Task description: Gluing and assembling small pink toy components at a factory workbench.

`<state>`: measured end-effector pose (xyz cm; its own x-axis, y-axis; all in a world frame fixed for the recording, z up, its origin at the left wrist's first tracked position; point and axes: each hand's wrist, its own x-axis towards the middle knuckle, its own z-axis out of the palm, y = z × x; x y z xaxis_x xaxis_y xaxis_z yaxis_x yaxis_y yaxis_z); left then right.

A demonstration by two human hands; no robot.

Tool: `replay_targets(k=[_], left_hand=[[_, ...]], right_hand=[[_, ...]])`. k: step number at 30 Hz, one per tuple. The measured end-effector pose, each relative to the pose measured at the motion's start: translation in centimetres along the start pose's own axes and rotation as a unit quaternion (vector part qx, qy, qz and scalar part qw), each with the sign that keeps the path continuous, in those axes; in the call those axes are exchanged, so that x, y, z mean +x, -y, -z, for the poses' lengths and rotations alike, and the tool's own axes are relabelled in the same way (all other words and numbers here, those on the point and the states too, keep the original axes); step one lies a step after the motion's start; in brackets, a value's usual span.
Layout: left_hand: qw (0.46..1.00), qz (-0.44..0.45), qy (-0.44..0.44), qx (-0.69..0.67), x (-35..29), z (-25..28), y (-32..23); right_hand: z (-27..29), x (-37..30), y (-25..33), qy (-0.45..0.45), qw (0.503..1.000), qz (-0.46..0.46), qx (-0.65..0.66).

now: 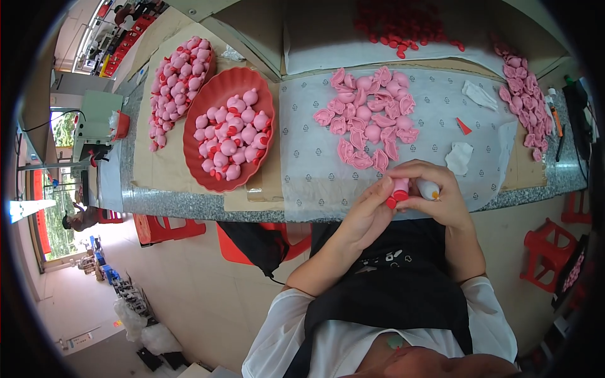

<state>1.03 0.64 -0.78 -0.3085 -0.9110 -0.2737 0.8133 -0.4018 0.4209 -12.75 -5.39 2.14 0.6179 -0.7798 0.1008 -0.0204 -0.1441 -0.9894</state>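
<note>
Close to the table's front edge, my left hand (365, 217) is closed around a small pink figure with red feet (401, 185), held up at the fingertips. My right hand (452, 198) is closed too. A small white squeeze bottle with an orange tip (429, 189) is tucked in its fingers, while its thumb and index finger reach the figure's side. Just beyond both hands lies a pile of loose pink hollow pieces (372, 116), some crumpled and some round, on a printed white sheet (302, 183).
Left of the sheet, a scalloped red bowl (191, 151) holds finished-looking pink and red figures, with another heap (179, 79) behind it. Red pieces (403, 45) lie under the shelf. More pink pieces (523, 94), white scraps (460, 157) and a red pointed piece (464, 126) are at right.
</note>
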Motion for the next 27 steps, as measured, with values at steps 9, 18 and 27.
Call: replay_targets(k=[9,18,27], left_hand=[[0.999,0.008,0.036,0.037,0.4,0.1,-0.3],[0.928,-0.193,-0.011,0.319,0.2,-0.6,-1.6],[0.733,-0.376,-0.074,0.562,0.3,-1.2,-1.0]], right_hand=[[-0.3,-0.3,-1.0,-0.029,0.966,-0.052,0.250],[-0.1,-1.5,-0.4,-0.096,0.993,0.057,-0.039],[-1.3,-1.1,-0.2,-0.176,0.979,0.104,-0.015]])
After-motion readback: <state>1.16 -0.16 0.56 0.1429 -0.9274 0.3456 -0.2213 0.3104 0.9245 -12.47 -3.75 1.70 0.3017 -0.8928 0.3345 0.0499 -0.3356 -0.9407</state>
